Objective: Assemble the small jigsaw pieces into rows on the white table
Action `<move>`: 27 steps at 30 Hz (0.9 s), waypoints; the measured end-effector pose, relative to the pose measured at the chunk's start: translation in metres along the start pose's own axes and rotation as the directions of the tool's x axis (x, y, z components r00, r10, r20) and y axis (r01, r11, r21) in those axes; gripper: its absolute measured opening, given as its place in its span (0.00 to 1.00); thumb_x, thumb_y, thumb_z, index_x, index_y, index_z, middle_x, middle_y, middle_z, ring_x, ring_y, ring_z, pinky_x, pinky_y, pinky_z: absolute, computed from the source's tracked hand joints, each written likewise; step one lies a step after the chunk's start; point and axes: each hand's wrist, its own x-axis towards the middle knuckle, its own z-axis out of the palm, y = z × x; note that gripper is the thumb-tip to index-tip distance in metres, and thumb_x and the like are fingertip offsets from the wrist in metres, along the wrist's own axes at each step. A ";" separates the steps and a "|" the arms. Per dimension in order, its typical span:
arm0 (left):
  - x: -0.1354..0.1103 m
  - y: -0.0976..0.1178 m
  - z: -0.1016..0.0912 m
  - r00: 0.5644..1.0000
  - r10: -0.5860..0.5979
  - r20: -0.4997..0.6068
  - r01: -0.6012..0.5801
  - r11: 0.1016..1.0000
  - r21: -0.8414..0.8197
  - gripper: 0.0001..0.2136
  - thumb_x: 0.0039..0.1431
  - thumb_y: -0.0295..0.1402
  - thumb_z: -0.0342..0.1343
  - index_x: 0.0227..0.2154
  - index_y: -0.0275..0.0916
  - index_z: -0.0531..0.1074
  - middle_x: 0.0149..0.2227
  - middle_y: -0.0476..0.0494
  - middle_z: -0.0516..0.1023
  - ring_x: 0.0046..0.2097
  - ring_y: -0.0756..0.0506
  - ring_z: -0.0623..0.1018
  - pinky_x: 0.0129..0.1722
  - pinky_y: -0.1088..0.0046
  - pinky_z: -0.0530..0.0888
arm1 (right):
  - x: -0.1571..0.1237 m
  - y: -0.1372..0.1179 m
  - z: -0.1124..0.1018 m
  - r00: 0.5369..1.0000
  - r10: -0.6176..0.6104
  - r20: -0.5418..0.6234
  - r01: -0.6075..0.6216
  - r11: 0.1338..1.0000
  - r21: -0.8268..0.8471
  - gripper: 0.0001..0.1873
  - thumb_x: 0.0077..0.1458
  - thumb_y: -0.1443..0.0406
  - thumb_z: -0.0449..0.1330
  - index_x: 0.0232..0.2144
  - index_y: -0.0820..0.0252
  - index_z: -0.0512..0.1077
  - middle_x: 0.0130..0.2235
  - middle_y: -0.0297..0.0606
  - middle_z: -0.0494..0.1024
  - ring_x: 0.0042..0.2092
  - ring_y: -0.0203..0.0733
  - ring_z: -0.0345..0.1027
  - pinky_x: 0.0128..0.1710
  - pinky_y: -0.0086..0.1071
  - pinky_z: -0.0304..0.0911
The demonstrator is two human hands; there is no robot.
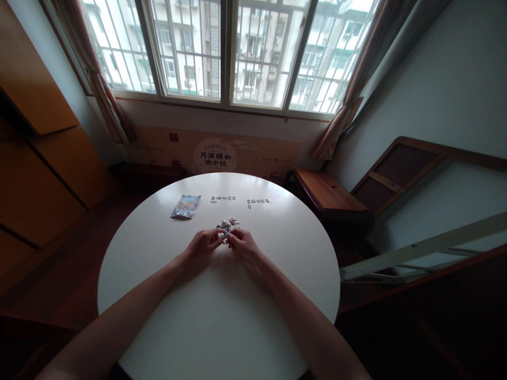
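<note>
My left hand (203,243) and my right hand (244,243) meet over the near side of a small heap of jigsaw puzzle pieces (229,221). Between the fingertips of both hands is a small bluish puzzle piece (226,234), pinched from either side. Part of the heap is hidden behind my fingers. Farther back, one group of loose puzzle pieces (224,198) lies in a row with a piece below its left end. To the right, another group of pieces (259,200) is laid out the same way.
A colourful printed packet (186,207) lies on the round white table (217,316), left of the heap. Behind the table is a barred window (225,53) above a printed banner (216,153). A wooden bench (328,189) stands at the back right, cabinets (51,174) at the left.
</note>
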 end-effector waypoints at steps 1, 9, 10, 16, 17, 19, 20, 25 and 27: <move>0.000 0.000 0.000 1.000 0.002 -0.001 -0.002 1.000 0.001 0.16 0.58 0.38 0.51 0.45 0.37 0.74 0.21 0.51 0.72 0.23 0.53 0.69 0.25 0.81 0.64 | 0.000 0.000 0.000 1.000 -0.001 -0.001 0.001 1.000 0.001 0.19 0.48 0.51 0.60 0.28 0.63 0.70 0.23 0.33 0.73 0.22 0.32 0.65 0.22 0.27 0.60; 0.000 0.001 0.000 1.000 -0.002 -0.001 0.002 1.000 0.008 0.16 0.59 0.38 0.51 0.45 0.37 0.74 0.21 0.51 0.71 0.23 0.53 0.68 0.24 0.81 0.64 | -0.001 -0.003 0.001 1.000 -0.003 0.000 0.003 1.000 0.002 0.18 0.48 0.52 0.60 0.27 0.63 0.70 0.23 0.33 0.73 0.22 0.32 0.64 0.21 0.26 0.59; 0.000 0.001 0.000 1.000 -0.002 0.000 0.002 1.000 0.008 0.16 0.59 0.38 0.51 0.45 0.37 0.74 0.21 0.51 0.71 0.23 0.53 0.68 0.24 0.81 0.64 | -0.002 -0.004 0.001 1.000 0.001 -0.004 -0.001 1.000 0.001 0.18 0.48 0.52 0.60 0.27 0.63 0.70 0.22 0.33 0.73 0.22 0.32 0.64 0.21 0.26 0.59; 0.000 0.000 0.000 1.000 -0.001 0.007 0.001 1.000 0.021 0.16 0.59 0.39 0.51 0.45 0.37 0.74 0.21 0.52 0.71 0.23 0.53 0.69 0.25 0.81 0.64 | -0.002 -0.006 0.002 1.000 0.009 -0.008 -0.009 1.000 0.006 0.19 0.47 0.51 0.61 0.26 0.62 0.70 0.22 0.32 0.72 0.22 0.32 0.64 0.21 0.26 0.59; 0.000 0.000 0.000 1.000 -0.001 0.008 0.001 1.000 0.023 0.16 0.59 0.39 0.51 0.45 0.37 0.74 0.21 0.52 0.71 0.23 0.53 0.69 0.24 0.81 0.64 | -0.002 -0.006 0.002 1.000 0.009 -0.007 -0.009 1.000 0.005 0.19 0.47 0.51 0.61 0.26 0.62 0.70 0.22 0.32 0.72 0.22 0.32 0.64 0.21 0.26 0.59; 0.000 -0.001 0.000 1.000 0.000 0.012 0.000 1.000 0.026 0.16 0.59 0.39 0.51 0.45 0.37 0.73 0.21 0.52 0.71 0.23 0.54 0.69 0.24 0.81 0.64 | -0.002 -0.007 0.002 1.000 0.009 -0.005 -0.009 1.000 0.003 0.19 0.47 0.51 0.61 0.27 0.63 0.70 0.22 0.33 0.72 0.22 0.32 0.64 0.21 0.26 0.59; 0.000 -0.001 0.000 1.000 -0.001 0.012 0.000 1.000 0.024 0.16 0.59 0.39 0.51 0.46 0.37 0.73 0.20 0.52 0.71 0.23 0.54 0.68 0.24 0.81 0.64 | -0.002 -0.007 0.002 1.000 0.008 -0.004 -0.008 1.000 0.003 0.19 0.47 0.51 0.61 0.27 0.63 0.70 0.22 0.33 0.72 0.22 0.32 0.64 0.21 0.27 0.59; 0.000 0.000 0.000 1.000 0.001 0.002 -0.001 1.000 0.004 0.16 0.59 0.39 0.51 0.45 0.37 0.73 0.21 0.52 0.71 0.23 0.53 0.69 0.24 0.81 0.64 | -0.002 -0.006 0.001 1.000 0.001 -0.004 -0.001 1.000 0.011 0.18 0.47 0.52 0.60 0.27 0.63 0.70 0.22 0.33 0.72 0.22 0.32 0.64 0.21 0.26 0.59; 0.000 0.000 0.000 1.000 0.005 0.000 -0.005 1.000 -0.001 0.16 0.59 0.39 0.51 0.45 0.37 0.74 0.21 0.51 0.72 0.23 0.53 0.69 0.25 0.81 0.64 | -0.002 -0.006 0.001 1.000 0.000 -0.001 0.000 1.000 0.010 0.18 0.48 0.52 0.60 0.27 0.63 0.70 0.22 0.33 0.72 0.22 0.32 0.64 0.21 0.26 0.59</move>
